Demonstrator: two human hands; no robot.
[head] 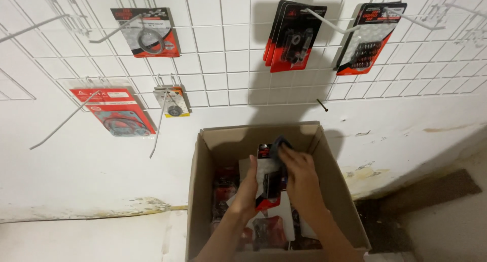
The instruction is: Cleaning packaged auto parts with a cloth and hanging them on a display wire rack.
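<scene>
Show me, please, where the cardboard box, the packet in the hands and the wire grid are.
cardboard box (200, 191), head view, left wall.
packet (267, 183), head view, middle of its front.
wire grid (228, 59), head view, bare wires between hanging packets.

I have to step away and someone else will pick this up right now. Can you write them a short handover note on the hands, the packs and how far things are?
Left hand: grips a red-and-black blister pack from below, upright over the cardboard box.
Right hand: on the pack's top, with a dark cloth at its fingers.
Box: on the floor against the wall, many similar packs inside.
Done: five lots of packs hang on the wire grid.
Left: several hooks bare; the held pack and those in the box are not hung.
</scene>
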